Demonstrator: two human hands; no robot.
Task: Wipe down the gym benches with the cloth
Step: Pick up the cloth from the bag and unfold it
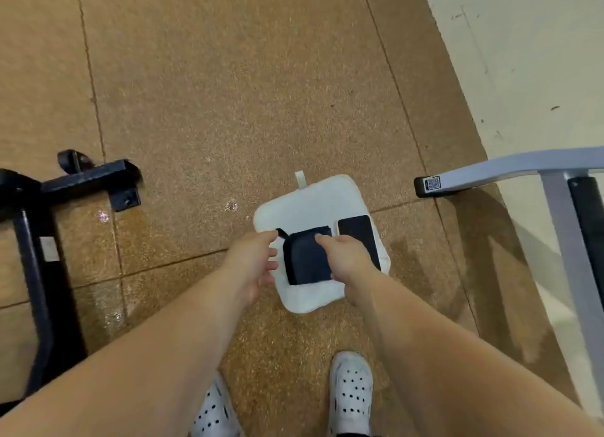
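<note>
Cloth [313, 196] on floor, dark pouch [305, 256] and phone [356, 230] atop.

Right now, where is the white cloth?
The white cloth lies flat on the brown floor, centre-right in the head view, under both hands, with a dark pouch and a phone on it.

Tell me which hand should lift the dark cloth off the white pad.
Probably the right hand: its fingers already rest on the dark cloth, while the left hand sits beside its edge.
</note>
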